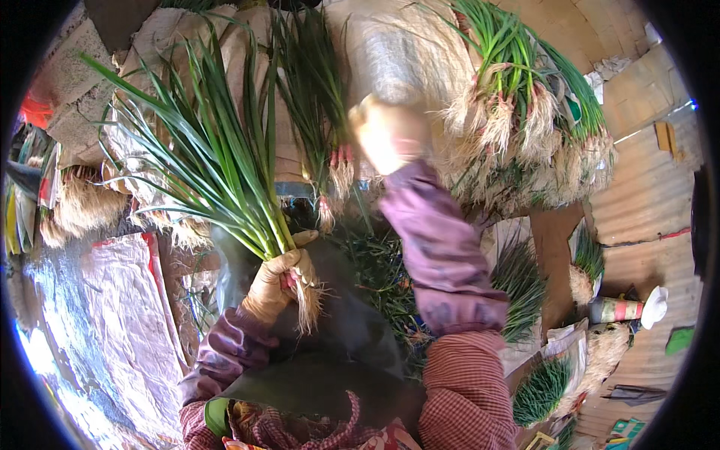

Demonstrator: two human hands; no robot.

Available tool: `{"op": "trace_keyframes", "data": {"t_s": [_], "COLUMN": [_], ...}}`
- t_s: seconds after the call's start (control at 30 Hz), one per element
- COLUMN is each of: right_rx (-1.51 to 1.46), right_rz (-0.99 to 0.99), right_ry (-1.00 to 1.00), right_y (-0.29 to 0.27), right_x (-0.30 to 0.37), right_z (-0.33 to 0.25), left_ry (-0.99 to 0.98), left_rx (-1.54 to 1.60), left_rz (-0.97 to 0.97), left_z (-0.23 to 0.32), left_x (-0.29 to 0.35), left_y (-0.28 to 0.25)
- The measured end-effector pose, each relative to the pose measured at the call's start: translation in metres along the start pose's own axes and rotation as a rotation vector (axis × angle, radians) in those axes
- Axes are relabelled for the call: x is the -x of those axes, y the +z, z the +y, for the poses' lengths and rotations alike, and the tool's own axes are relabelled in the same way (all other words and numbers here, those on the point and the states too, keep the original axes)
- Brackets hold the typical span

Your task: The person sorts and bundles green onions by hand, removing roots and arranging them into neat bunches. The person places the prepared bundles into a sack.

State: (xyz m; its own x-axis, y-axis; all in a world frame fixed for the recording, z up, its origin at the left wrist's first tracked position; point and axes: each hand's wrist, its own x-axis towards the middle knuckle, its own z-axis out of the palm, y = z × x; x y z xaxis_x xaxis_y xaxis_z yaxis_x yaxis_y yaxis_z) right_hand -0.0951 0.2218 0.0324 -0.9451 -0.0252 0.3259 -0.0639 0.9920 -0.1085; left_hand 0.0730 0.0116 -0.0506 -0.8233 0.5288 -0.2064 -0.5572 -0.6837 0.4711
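My left hand (271, 283), in a pale glove, is closed around the root end of a bunch of spring onions (217, 150). Their long green leaves fan up and to the left, and the whitish roots hang below my fist. My right hand (388, 133), also gloved, is smeared by motion over a pale woven sack (405, 56); its fingers do not show clearly. Just left of it lie a few loose spring onions (311, 82) with reddish bulbs. To its right is a large heap of spring onions (499, 45), roots toward me.
Dark trimmings (386, 274) lie scattered below my right arm. A silvery sheet (131, 292) spreads at the left, with rooted bunches (86, 199) beyond it. More spring onions (544, 386) sit at the lower right, near a container with a white top (654, 307).
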Motion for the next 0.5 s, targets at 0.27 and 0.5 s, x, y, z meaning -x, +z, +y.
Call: {"op": "trace_keyframes", "data": {"t_s": [0.27,0.5], "right_rx": [-0.371,-1.26], "right_rz": [-0.219,-0.286], "right_ry": [0.196,0.245], "right_y": [0.022,0.037], "right_x": [0.035,0.131], "right_z": [-0.02,-0.044], "left_ry": [0.069,0.027], "left_rx": [-0.2,-0.086], "left_rz": [0.086,0.202], "left_z": [0.009,0.005], "left_x": [0.0,-0.012], "left_y": [0.001,0.017]}}
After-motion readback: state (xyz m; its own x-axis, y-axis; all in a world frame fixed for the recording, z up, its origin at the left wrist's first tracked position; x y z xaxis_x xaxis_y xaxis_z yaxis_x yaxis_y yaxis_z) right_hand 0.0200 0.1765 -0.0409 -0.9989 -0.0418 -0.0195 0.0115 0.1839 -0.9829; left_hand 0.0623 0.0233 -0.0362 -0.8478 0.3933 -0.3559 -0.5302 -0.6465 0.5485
